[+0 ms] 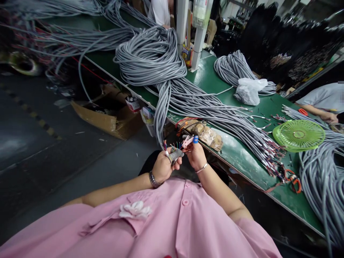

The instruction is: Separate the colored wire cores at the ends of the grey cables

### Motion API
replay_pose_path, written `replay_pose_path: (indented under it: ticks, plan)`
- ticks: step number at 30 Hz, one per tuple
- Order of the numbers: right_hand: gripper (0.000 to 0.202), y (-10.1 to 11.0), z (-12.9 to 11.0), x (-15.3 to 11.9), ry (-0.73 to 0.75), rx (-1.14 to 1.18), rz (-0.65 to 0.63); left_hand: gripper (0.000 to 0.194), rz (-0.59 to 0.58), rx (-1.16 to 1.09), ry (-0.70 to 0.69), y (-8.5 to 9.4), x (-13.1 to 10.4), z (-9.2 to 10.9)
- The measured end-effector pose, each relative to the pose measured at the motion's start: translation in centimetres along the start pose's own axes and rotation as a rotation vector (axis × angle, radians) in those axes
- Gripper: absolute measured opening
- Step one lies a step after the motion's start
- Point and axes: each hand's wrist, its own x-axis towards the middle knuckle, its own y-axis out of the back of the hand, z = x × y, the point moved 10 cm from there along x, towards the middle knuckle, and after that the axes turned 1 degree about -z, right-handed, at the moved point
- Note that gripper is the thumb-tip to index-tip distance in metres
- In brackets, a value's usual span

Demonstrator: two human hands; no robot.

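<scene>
My left hand (163,166) is closed on the end of a grey cable (160,118), which hangs down from the bench edge. Grey wrapping covers my left thumb, and thin coloured wires (176,145) fan out above it. Beside it, my right hand (196,154) pinches a small pinkish object (187,142) against the wires; what it is cannot be made out. Blue tape (195,139) is wound round a fingertip of that hand. Just beyond both hands, a taped brown pad (209,136) lies on the bench edge.
Coiled grey cables (150,57) lie along the green bench (242,161). A green fan (298,134), orange-handled scissors (294,181) and a plastic bag (249,91) are to the right. A white post (198,43) stands on the bench. Another person's hand (329,117) is at far right; a cardboard box (118,125) is on the floor.
</scene>
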Motion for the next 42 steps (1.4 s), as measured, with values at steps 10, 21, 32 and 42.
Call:
replay_pose_path:
  ticks: [10,21,32,42]
  plan:
    - [0.04,-0.2,0.6,0.3,-0.042,0.169,0.071,0.023,0.007,0.019,0.024,0.1,0.1,-0.2]
    - [0.032,-1.3,0.3,-1.1,-0.189,0.192,-0.068,0.023,0.017,-0.054,0.02,0.5,-0.6,0.6]
    - [0.032,-0.9,0.3,-1.3,-0.205,0.162,-0.032,0.022,0.046,-0.062,-0.07,0.7,-1.3,1.9]
    - [0.028,-1.0,0.1,-1.1,-0.163,0.229,-0.039,0.021,0.034,-0.006,-0.014,0.3,0.1,0.1]
